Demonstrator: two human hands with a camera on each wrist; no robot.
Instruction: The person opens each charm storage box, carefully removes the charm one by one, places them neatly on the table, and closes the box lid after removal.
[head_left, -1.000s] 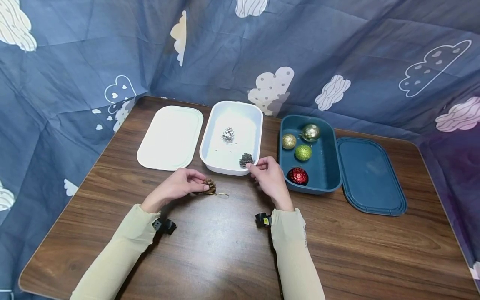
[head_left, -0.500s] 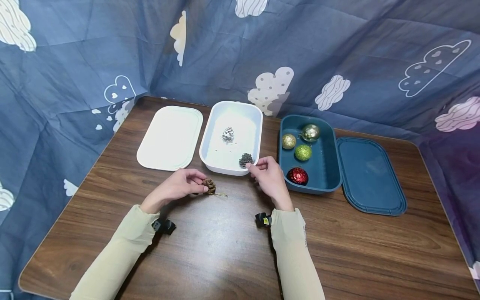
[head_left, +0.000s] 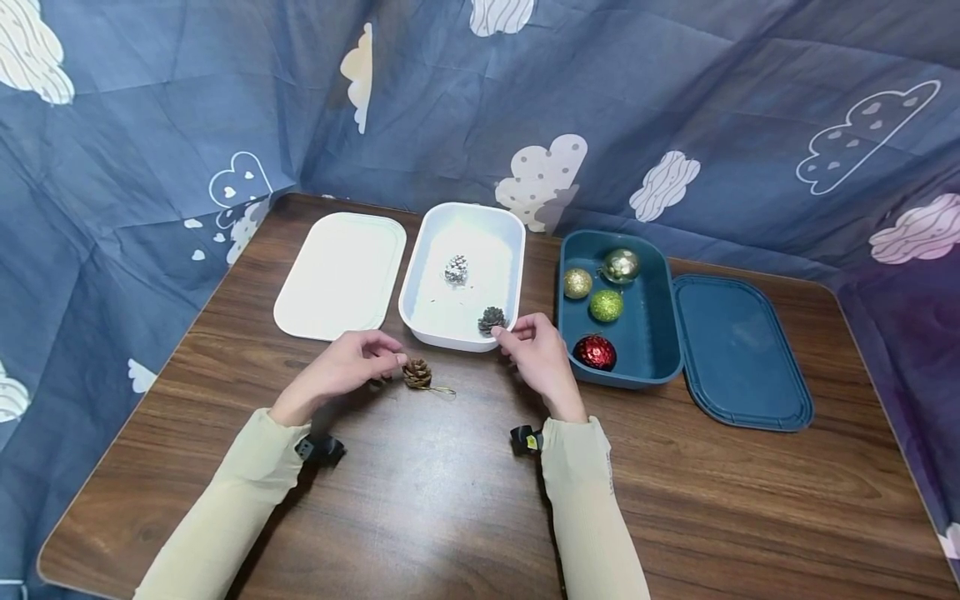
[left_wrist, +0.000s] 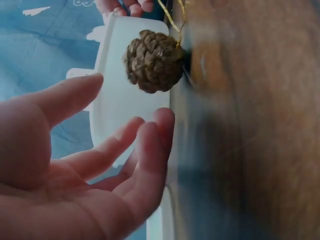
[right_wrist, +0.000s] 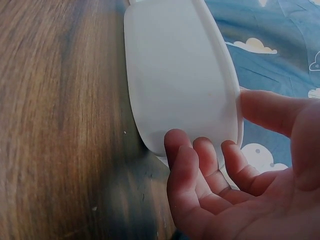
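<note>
A brown pine cone [head_left: 417,374] with a gold string loop rests on the wooden table in front of the white box [head_left: 412,315]. Just left of it is my left hand [head_left: 341,369]; in the left wrist view a gap shows between its spread thumb and fingers and the pine cone [left_wrist: 154,61]. My right hand [head_left: 536,354] holds the near right corner of the white box, thumb at the rim and fingers against the outer wall [right_wrist: 180,75]. Inside that box lie a dark pine cone [head_left: 492,320] near the thumb and a white-frosted pine cone [head_left: 456,270].
Left of the white box lies a white lid [head_left: 341,275]. To the right stands a blue box [head_left: 651,354] holding a red bauble [head_left: 596,352], a green bauble [head_left: 606,306] and two golden ones. A blue lid [head_left: 742,350] lies beyond it. Patterned cloth hangs behind the table.
My left hand has let go of the brown pine cone and drawn back a little to the left. The cone stays on the table. My right hand has not moved.
</note>
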